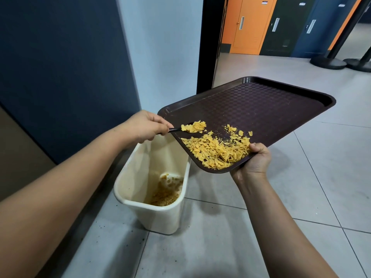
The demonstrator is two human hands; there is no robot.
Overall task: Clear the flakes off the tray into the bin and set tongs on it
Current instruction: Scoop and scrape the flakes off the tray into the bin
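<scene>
A dark brown tray (261,109) is held tilted over a cream bin (160,209), its low corner toward me. My right hand (255,159) grips that near edge, thumb on top. Yellow flakes (216,151) lie heaped in the low corner. My left hand (146,126) grips the handle of a black utensil (176,129) whose end carries a small load of flakes (194,126) just above the tray's left edge. Whether the utensil is a spoon or tongs, I cannot tell. Flakes and crumbs (164,195) lie in the bin's bottom.
The bin stands on a grey tiled floor (220,237) beside a dark blue wall (60,77). A black door frame (206,47) rises behind the tray. Orange and dark lockers (251,25) and black stanchion bases (329,62) stand far back right.
</scene>
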